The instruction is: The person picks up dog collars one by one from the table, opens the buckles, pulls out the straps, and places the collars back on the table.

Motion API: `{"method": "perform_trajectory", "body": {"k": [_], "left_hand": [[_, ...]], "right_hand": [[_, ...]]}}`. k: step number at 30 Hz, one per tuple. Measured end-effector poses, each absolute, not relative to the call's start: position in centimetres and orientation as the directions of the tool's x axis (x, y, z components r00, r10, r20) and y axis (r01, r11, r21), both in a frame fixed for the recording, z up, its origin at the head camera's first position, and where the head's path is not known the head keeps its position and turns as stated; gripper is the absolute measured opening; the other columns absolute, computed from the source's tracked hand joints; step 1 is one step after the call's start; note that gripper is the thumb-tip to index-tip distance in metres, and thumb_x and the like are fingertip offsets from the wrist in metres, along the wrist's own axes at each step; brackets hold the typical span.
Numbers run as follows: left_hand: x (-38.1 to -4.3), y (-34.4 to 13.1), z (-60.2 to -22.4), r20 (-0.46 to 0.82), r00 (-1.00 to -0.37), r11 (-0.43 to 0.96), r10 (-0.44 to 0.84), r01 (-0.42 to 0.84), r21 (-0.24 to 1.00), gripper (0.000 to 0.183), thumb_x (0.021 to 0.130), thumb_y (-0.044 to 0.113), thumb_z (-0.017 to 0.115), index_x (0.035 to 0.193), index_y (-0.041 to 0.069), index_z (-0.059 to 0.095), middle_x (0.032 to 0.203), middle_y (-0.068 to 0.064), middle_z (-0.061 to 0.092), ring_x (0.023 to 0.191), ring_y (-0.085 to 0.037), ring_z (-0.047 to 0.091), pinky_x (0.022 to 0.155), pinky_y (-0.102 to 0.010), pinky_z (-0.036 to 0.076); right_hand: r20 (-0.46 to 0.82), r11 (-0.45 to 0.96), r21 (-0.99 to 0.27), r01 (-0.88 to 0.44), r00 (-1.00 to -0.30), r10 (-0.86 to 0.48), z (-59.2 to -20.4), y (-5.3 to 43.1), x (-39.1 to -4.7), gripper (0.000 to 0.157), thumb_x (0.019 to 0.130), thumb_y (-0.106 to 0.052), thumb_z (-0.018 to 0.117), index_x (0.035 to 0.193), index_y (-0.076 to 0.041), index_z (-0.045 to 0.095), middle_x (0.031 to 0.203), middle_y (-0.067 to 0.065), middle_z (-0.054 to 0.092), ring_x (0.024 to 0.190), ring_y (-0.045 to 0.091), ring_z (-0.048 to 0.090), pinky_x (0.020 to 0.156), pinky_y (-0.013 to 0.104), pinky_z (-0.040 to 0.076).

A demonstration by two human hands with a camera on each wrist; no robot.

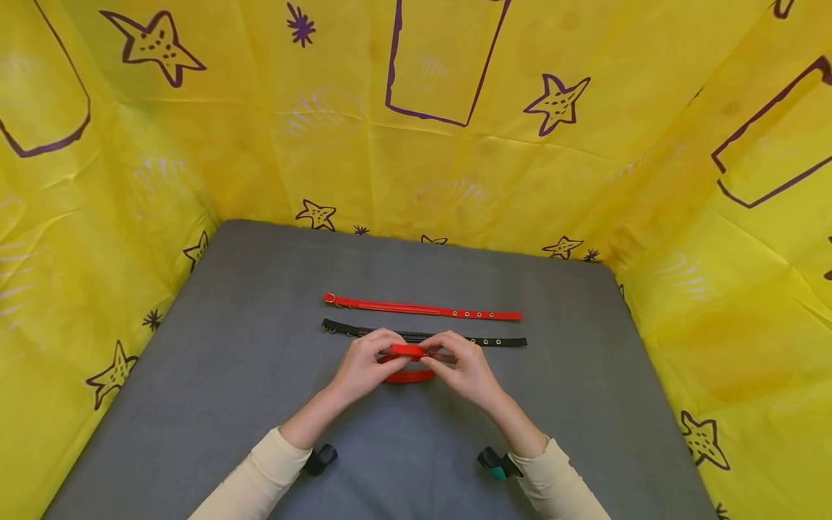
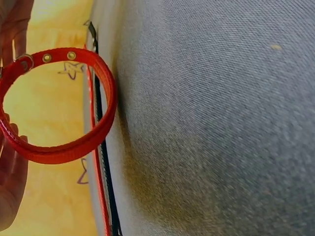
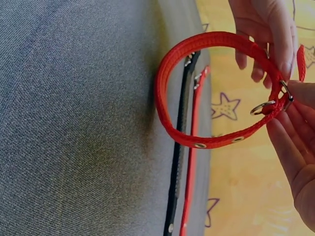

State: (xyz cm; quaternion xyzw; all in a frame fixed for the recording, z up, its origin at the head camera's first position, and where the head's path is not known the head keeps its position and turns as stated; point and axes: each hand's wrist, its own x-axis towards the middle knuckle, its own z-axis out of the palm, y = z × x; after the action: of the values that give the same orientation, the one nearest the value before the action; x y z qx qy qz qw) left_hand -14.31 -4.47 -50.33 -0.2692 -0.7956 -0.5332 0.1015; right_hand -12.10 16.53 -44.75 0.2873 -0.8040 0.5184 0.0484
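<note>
A red pet collar [image 1: 411,377] is bent into a ring between my two hands, its loop hanging just above the table. My left hand [image 1: 367,363] pinches the band at the upper left of the loop. On the other side my right hand [image 1: 466,367] pinches it by the metal buckle [image 3: 284,91]. The strap runs through the buckle, and a free end [image 3: 301,63] sticks up past it. A D-ring [image 3: 262,107] sits beside the buckle, and metal-rimmed eyelets [image 2: 72,55] show along the band. Fingers partly cover the fastening.
Beyond my hands a black collar [image 1: 338,326] lies flat, its middle partly hidden by the fingers. Farther back, a second red collar [image 1: 403,308] lies parallel to it. Yellow patterned cloth [image 1: 364,159] walls in the grey table [image 1: 214,375] at the back and sides.
</note>
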Motion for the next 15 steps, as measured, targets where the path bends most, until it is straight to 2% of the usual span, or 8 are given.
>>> {"method": "perform_trajectory", "body": {"k": [6,15], "left_hand": [[-14.3,-4.02,-50.08,0.42,-0.844,0.291,0.334,0.517,0.805,0.013,0.08,0.012,0.081,0.091,0.016,0.076,0.093,0.007,0.067,0.08,-0.009,0.063,0.063,-0.023,0.054],[-14.31,-3.78,-49.94,0.392,-0.844,0.293,0.367,0.505,0.812,0.011,0.079,0.011,0.082,0.088,0.015,0.076,0.09,0.008,0.068,0.079,-0.008,0.063,0.067,-0.026,0.053]], "right_hand": [[0.381,0.301,-0.795,-0.528,-0.819,-0.43,-44.42,16.45,-11.84,0.02,0.081,0.01,0.073,0.1,0.006,0.068,0.095,0.018,0.066,0.085,0.032,0.066,0.074,0.04,0.057],[0.373,0.302,-0.794,-0.527,-0.815,-0.443,-44.31,16.32,-11.63,0.02,0.081,0.01,0.073,0.1,0.005,0.068,0.095,0.018,0.066,0.087,0.032,0.066,0.075,0.032,0.057]]}}
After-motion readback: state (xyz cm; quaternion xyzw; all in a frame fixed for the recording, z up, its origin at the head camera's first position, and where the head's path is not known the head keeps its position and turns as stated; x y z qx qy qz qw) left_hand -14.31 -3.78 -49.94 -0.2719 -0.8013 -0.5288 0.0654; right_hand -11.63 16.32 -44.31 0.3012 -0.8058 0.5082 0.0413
